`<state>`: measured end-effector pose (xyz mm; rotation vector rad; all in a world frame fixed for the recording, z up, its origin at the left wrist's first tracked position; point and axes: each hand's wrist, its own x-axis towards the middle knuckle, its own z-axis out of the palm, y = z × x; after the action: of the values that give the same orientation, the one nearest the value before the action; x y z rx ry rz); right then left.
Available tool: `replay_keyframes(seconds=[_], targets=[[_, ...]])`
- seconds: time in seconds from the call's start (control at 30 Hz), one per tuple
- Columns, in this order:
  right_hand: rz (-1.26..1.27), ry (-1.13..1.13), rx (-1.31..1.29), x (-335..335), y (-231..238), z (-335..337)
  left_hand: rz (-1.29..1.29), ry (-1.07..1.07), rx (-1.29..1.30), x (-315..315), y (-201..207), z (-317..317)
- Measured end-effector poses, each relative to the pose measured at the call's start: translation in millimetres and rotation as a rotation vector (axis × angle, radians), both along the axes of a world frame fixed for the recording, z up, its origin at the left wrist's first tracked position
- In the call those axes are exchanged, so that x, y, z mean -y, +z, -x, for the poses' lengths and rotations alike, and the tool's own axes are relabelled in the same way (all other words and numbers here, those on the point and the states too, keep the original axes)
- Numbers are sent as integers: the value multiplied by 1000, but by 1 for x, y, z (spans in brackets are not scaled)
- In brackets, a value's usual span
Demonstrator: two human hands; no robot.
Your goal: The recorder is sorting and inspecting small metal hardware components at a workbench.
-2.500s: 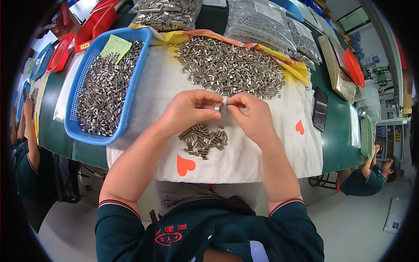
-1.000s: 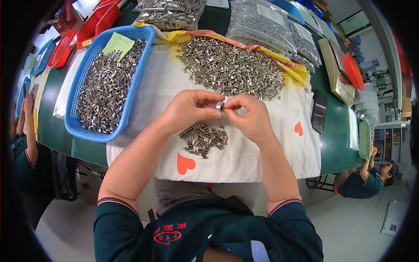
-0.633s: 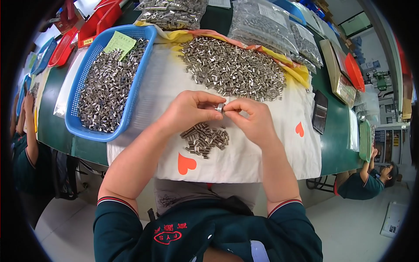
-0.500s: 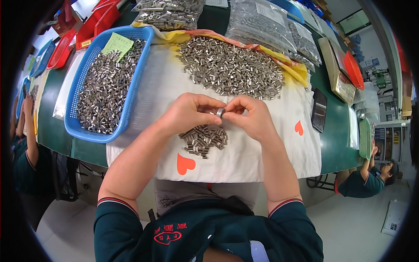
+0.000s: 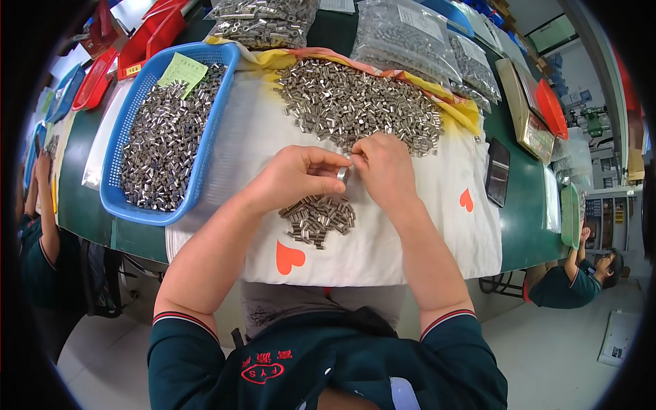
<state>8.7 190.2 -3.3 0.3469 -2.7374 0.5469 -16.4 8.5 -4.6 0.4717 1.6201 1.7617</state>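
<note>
Between the thumb and fingers of my left hand (image 5: 295,178) is a short shiny metal ring (image 5: 343,175), its band facing right. Close beside it, my right hand (image 5: 386,171) has its fingers bent together in a pinch at the near edge of a large heap of small metal cylinders (image 5: 362,102). Whatever sits between those fingertips is hidden. Just below my left hand lies a smaller heap of the same cylinders (image 5: 318,222). Both heaps rest on a white cloth (image 5: 369,253) with red hearts.
At left stands a blue basket (image 5: 205,171) of metal cylinders with a green slip (image 5: 183,74). Bags of metal parts (image 5: 403,41) line the back. A dark phone (image 5: 498,172) lies right, near red trays (image 5: 552,109). Other people (image 5: 574,280) work on both sides.
My right hand has moved up and away from the ring, toward the large heap's near edge. The left hand keeps holding the ring in nearly the same place.
</note>
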Motion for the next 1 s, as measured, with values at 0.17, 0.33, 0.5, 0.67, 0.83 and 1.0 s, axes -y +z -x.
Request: replay_keyframes(seconds=[0.17, 0.33, 0.5, 0.67, 0.83, 1.0], targets=[[8, -3, 1, 0, 0, 0, -25, -16, 38, -2, 2, 2], [-116, -35, -93, -2, -8, 3, -112, 20, 143, -2, 1, 3], [43, -4, -11, -6, 6, -4, -97, 30, 123, -2, 2, 2], [724, 52, 347, -6, 27, -20, -119, 72, 144, -1, 3, 3], [756, 151, 380, 1, 31, -23, -119, 50, 122, -1, 0, 3], [718, 118, 347, 5, 26, -24, -88, 56, 108, -1, -2, 4]])
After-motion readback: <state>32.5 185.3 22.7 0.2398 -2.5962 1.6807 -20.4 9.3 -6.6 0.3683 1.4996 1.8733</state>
